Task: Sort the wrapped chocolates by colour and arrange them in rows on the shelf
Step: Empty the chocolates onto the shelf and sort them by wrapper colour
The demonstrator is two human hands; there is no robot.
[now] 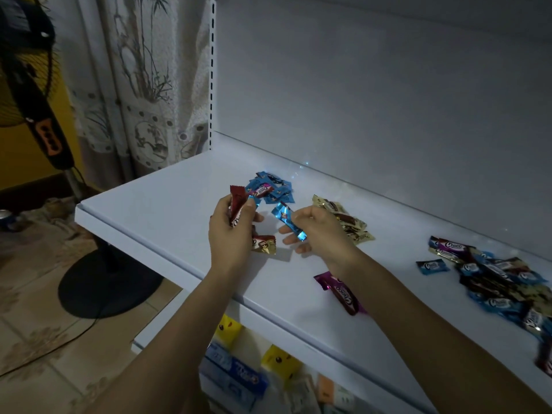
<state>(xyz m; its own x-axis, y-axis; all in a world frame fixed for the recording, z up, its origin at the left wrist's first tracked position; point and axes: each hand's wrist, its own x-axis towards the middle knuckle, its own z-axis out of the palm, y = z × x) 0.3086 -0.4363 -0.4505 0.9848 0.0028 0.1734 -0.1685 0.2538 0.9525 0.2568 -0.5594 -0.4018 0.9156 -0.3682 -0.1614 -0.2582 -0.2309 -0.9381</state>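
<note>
Looking down from the head camera, a white metal shelf (167,204) carries the wrapped chocolates in several clusters. The left grip (231,231) is clenched around a dark red foil-wrapped chocolate bar (238,203), held upright above the shelf, with a gold-and-brown wrapped chocolate (264,244) lying just beneath it. The right grip (316,230) pinches a shiny blue foil-wrapped chocolate (289,221) between thumb and forefinger, its other fingers loosely spread. The piece hangs tilted in the air between the two hands. Behind them lies a small pile of blue wrapped chocolates (274,189), and to the right a pile of gold wrapped chocolates (343,219). A single magenta wrapped chocolate (340,291) lies near the front edge, and a mixed unsorted heap (501,282) sits far right. These pieces look light and small, with slick, crinkly foil that would slide under a loose pinch. The firm middle seems the surest hold, as the crimped ends are thin and would bend. The blue piece probably belongs with the blue pile just behind.
</note>
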